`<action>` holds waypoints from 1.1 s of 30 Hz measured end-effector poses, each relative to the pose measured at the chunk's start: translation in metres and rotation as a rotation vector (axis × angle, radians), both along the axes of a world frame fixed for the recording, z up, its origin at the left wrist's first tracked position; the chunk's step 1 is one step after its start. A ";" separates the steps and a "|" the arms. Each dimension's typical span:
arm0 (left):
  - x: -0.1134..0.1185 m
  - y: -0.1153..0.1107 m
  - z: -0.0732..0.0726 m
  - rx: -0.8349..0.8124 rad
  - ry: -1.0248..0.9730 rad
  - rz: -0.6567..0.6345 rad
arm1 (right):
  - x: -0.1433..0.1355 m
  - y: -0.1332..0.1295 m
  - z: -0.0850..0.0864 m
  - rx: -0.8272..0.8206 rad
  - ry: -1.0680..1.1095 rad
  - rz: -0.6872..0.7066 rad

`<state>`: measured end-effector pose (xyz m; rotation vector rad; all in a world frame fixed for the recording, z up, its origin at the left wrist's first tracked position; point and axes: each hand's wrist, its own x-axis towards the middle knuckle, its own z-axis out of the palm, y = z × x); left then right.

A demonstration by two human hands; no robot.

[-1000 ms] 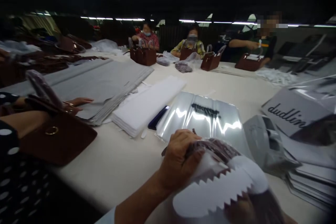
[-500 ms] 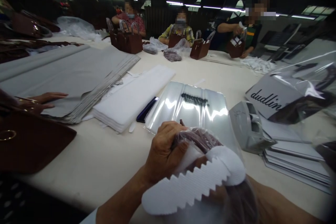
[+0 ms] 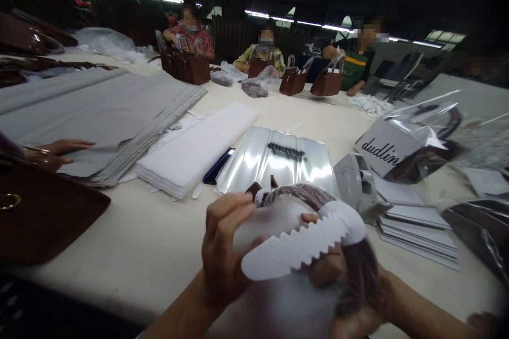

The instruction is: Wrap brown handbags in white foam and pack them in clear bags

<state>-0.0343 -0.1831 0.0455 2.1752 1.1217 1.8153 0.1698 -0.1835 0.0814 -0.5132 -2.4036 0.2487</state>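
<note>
Close in front of me, a brown strap or handle [image 3: 363, 270] wrapped in clear film shows beside a milky translucent sheet [image 3: 274, 302]. Across them lies a white strip with a toothed edge and a rounded end [image 3: 298, 243]. My left hand [image 3: 225, 249] curls around the left side of the wrapped piece, fingers bent at its upper edge. At the right, my right hand [image 3: 334, 270] grips the wrapped piece from behind and below, partly hidden by the strip and film.
Beyond lie clear plastic sleeves [image 3: 278, 164], a grey tape dispenser [image 3: 356, 180], white sheets [image 3: 199, 148] and grey paper [image 3: 95, 111]. Another person's hand [image 3: 63, 151] rests at left near a brown bag [image 3: 51, 206]. Several people sit or stand across the table [image 3: 159, 233].
My left hand has shifted left and lower, its fingers less wrapped over the top. The toothed strip has moved slightly right and up. Across the table, a brown bag now stands beside another.
</note>
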 end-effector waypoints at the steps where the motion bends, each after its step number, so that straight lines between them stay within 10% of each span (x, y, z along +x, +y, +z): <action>1: -0.002 -0.013 -0.003 0.025 0.067 0.000 | 0.000 0.000 0.005 0.016 0.030 0.036; 12: 0.010 -0.068 -0.011 -0.112 0.286 0.088 | -0.013 -0.016 0.049 -0.033 -0.218 -0.091; 33: 0.023 -0.065 -0.025 -0.030 0.294 0.034 | -0.007 -0.014 -0.008 -0.059 0.291 -0.054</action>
